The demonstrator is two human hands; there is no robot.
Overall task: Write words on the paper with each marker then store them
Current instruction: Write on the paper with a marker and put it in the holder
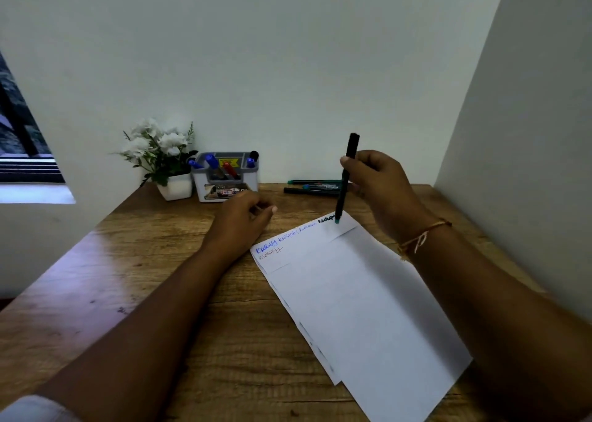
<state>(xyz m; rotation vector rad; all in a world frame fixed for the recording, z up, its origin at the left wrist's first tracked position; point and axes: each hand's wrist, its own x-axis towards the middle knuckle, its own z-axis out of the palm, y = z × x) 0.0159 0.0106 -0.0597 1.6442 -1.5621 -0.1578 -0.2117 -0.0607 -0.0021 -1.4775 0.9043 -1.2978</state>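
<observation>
Paper (368, 293), a few white sheets stacked unevenly, lies slanted on the right half of the desk (160, 261) and reaches from near the front edge toward the middle. A row of handwritten words runs along the paper's far edge. The words are blue at the left and black at the right, with one fainter reddish word under the first blue one.

Your right hand (381, 191) grips a dark marker (347, 178) about halfway up its barrel. The marker stands almost upright, and its green tip touches the paper at the far right corner, just beside the black word. A thin bracelet (423, 235) circles that wrist.

Your left hand (243, 219) rests on the desk just beyond the paper's far left corner. Its fingers are curled under, and I cannot tell whether they hold anything.

Three more markers (314, 187) lie side by side along the back edge of the desk, behind your right hand. A grey and white organiser (226, 178) stands at the back edge left of them, with blue, red and black markers standing in it. A white pot of white flowers (174, 186) sits just beside the organiser, at the back left corner.
</observation>
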